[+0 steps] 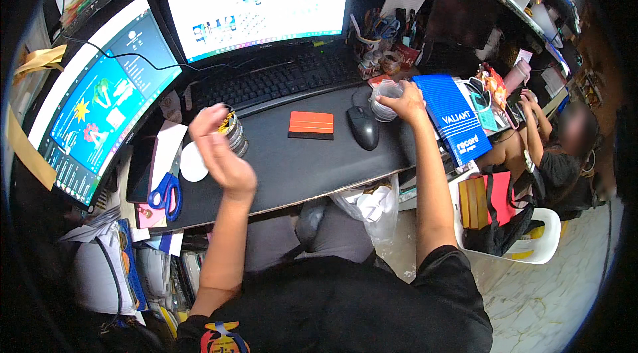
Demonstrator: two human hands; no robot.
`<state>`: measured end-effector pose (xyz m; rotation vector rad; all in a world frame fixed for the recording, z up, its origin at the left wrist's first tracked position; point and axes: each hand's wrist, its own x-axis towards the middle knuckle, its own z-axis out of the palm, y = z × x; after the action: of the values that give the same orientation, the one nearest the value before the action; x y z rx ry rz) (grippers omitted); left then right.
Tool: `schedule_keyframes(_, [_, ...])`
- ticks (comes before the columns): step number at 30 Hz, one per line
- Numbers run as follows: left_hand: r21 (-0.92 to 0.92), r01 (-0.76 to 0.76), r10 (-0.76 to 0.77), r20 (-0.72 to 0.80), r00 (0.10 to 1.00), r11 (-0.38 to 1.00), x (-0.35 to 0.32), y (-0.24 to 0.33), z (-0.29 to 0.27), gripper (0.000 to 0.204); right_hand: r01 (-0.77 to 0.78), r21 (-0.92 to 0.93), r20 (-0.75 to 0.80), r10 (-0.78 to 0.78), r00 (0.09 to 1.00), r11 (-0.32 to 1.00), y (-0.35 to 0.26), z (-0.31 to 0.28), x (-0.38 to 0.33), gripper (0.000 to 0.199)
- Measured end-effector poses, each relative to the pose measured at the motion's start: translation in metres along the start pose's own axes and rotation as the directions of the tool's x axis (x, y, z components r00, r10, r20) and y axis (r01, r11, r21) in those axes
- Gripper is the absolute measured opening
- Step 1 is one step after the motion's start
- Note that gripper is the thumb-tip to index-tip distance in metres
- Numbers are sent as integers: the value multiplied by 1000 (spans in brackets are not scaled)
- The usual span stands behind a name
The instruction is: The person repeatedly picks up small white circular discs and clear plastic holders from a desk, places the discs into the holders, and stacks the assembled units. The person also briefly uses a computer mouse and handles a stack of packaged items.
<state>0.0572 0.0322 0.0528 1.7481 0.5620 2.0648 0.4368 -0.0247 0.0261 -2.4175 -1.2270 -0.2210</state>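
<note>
My left hand [224,157] is raised at the left of the desk, its stretched fingers slightly blurred. Just beside it stands a stack of round, silvery-edged pieces [236,135] with a black and yellow top, partly hidden by the hand. A white round disc [194,162] lies to that hand's left. My right hand [410,103] has its fingers round a stack of clear round plastic pieces [385,106] next to the mouse. Between the hands lies a flat orange card-like scraper [311,125] with a dark lower edge.
A black mouse [362,128], keyboard [286,77] and two lit monitors [259,4] stand around. Blue scissors [166,197] lie left, a blue record book [452,119] right. A white chair [548,237] holds bags; another person [565,167] sits far right.
</note>
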Motion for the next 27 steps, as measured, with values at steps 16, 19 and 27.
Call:
schedule_keyframes(16, [-185, 791, -363, 930, -50, -583, -64, 27, 133, 70, 364, 499, -89, -372, 924, 786, -68, -73, -152, 102])
schedule_keyframes(19, [-114, 810, -288, 955, -70, -575, -81, 49, 139, 66, 374, 895, -357, 112, 927, -245, -75, -81, -166, 83])
schedule_keyframes(27, [-64, 818, -281, 952, -121, -571, -139, 74, 149, 58, 361, 914, -384, -102, 918, -186, -57, -74, -156, 83])
